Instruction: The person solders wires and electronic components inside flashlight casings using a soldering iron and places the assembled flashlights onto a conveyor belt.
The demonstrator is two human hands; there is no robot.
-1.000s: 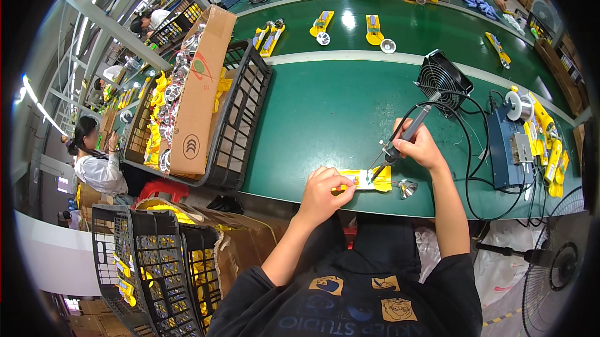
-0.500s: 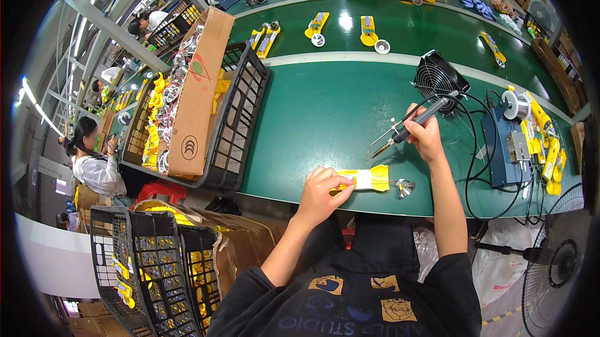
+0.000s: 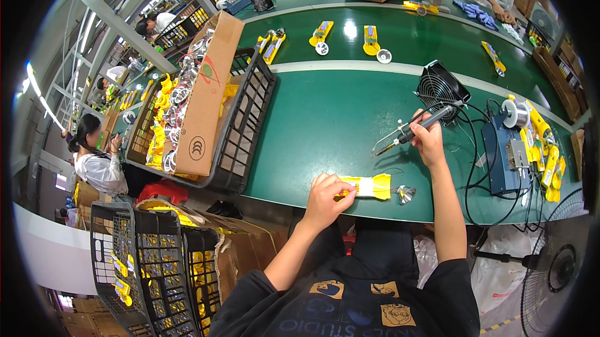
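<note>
**Left hand (image 3: 328, 201) pinching a yellow casing (image 3: 381, 186), right hand (image 3: 427, 140) gripping a soldering iron (image 3: 406, 139), at a green worktop (image 3: 319, 118)**

At the far left, a co-worker in a white top (image 3: 100, 171) sits in profile. Below, at the lower left, black plastic crates (image 3: 114, 215) contain yellow parts. Next comes a larger black crate (image 3: 249, 131), filled with yellow pieces and shiny reflectors, with an upright brown cardboard sheet (image 3: 203, 103) standing in it.

In the middle, near the front edge of the worktop, the yellow casing lies flat, running left to right, with a white strip along part of it. The left hand covers its left end; the fingers are curled, with thumb and forefinger closed together on it. Just beside the casing's right end lies a small silvery reflector (image 3: 406, 195). Beyond a pale rail, more yellow pieces (image 3: 371, 37) lie spaced out on a green surface.

Right of centre, the right hand is wrapped around the handle of the soldering iron like a pen. The tip points down and left, apart from the casing. Behind that hand stands a square black fan (image 3: 442, 84).

Farther right are a blue box (image 3: 501, 149), a spool of silvery wire (image 3: 516, 114) and a heap of yellow parts (image 3: 550, 165). A round floor fan (image 3: 557, 265) fills the lower right.
</note>
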